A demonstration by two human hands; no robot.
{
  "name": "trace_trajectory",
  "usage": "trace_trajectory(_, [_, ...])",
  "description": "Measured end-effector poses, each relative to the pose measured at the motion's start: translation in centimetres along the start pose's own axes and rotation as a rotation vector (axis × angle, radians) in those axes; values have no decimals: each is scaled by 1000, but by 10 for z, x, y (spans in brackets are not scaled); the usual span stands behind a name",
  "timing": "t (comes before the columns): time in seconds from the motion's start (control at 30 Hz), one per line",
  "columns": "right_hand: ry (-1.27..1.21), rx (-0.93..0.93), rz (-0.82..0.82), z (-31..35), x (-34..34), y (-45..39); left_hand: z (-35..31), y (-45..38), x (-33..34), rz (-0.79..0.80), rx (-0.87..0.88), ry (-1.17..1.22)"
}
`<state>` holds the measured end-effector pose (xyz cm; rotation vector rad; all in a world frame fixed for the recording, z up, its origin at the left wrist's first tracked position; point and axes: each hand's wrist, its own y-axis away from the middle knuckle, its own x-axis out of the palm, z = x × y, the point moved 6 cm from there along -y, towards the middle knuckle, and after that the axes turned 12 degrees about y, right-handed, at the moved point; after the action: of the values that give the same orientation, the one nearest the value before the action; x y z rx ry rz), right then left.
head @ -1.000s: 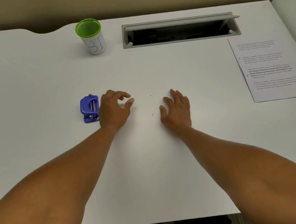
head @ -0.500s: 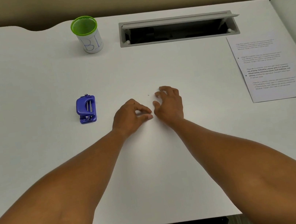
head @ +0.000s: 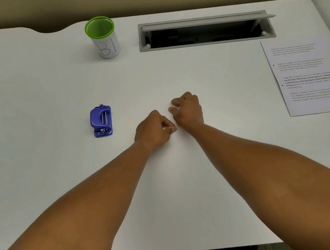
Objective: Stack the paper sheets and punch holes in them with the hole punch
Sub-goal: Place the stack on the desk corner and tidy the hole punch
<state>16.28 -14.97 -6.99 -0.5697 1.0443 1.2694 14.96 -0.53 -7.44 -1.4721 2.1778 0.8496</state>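
Now both hands have drawn together at the middle of the desk (head: 26,92): a second ago my left hand (head: 153,129) was right beside the purple hole punch (head: 101,120) and my right hand (head: 187,109) lay flat, well apart from it. The left one is curled, thumb and forefinger pinched together on something too small for me to make out — possibly a paper dot, though I cannot tell. The right one is loosely curled with its fingers slightly parted, clamped on nothing, almost touching the left. The hole punch sits untouched off to the left of my left hand, and the printed paper sheet (head: 306,73) lies well to the right of my right hand, near the desk's edge. I can't see a clear edge of any sheet under my hands. My reading is that punching is done or paused and I'm tidying — the green-rimmed cup (head: 104,38) stands far ahead of the left hand.
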Motion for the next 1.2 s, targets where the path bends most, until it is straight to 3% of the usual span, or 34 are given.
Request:
trace_trajectory(0.4, [20,82,45,10,-4,-8,8,-1,5,-7,-54,31])
trace_trajectory(0.6, [139,1,112,17,2,-8,11,-1,3,-19,-64,51])
trace_trajectory(0.83, [-118,88,153,5,-5,-13,14,-8,-18,-71,-101,100])
trace_trajectory(1.2, [-277,38,132,33,-26,-26,-3,-26,-80,-207,-99,148])
